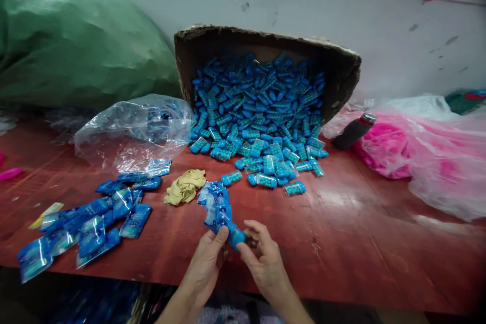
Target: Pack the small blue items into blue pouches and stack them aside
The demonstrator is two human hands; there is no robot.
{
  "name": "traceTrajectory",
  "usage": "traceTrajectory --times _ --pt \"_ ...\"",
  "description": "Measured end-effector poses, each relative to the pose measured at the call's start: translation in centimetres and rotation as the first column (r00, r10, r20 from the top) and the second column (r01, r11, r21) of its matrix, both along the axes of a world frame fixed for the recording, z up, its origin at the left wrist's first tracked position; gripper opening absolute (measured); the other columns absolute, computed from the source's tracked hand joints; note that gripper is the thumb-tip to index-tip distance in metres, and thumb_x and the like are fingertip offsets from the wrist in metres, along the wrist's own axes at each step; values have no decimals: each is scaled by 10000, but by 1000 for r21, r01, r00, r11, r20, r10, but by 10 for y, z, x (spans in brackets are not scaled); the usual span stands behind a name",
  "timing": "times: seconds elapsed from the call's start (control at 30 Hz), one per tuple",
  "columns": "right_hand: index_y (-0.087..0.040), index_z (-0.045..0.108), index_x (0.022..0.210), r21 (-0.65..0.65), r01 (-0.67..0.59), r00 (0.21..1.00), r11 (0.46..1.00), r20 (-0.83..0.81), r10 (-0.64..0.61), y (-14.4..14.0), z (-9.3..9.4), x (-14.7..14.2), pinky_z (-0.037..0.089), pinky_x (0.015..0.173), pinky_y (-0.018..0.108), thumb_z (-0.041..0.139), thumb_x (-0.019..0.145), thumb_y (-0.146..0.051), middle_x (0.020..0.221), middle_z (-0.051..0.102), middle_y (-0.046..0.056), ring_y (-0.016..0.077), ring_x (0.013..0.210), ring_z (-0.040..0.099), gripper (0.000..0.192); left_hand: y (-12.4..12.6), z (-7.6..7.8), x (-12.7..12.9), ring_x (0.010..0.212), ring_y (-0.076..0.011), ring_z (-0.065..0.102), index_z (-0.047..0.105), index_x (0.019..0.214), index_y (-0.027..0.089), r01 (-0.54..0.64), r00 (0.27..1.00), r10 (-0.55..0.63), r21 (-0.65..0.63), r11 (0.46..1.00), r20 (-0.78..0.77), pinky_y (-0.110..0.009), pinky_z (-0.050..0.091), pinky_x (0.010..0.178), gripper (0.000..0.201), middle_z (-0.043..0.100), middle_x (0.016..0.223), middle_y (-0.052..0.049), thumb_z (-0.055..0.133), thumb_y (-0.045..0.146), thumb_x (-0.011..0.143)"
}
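My left hand (205, 263) is closed around the near end of some blue printed pouches (219, 210), thumb on top. They stretch away from me along the table. At that end, a small container with a blue cap (238, 238) is between my two hands. My right hand (264, 260) pinches the cap with thumb and fingers; how deep the container sits in the pouch is hidden. Beyond, a cardboard box (351, 73) lies on its side, and many blue-capped clear containers (261, 106) with small blue balls spill from it. Filled blue pouches (93, 235) lie in a loose pile on the left.
A crumpled yellowish cloth or glove (185, 187) is beside the pouches on the red table (364, 248). Behind it sits a clear plastic bag (132, 131). A large green sack (76, 45) fills the back left. To the right are a dark bottle (353, 132) and bagged pink items (387, 147).
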State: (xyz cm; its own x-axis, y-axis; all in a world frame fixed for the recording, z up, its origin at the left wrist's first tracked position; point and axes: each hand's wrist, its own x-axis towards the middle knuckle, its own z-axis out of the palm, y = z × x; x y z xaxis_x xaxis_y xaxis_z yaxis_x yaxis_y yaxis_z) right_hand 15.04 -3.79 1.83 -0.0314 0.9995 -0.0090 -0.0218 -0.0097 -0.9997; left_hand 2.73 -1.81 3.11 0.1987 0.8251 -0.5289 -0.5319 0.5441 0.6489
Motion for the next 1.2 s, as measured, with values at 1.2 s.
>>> traceTrajectory --times 1.2 --pt "-248 578 1073 -61 -158 982 986 -119 150 1 4 2 395 411 177 547 784 -340 742 448 -22 59 460 434 305 -18 14 17 544 -84 454 644 737 150 37 994 -29 -75 996 110 -227 372 529 206 559 641 -1 660 338 653"
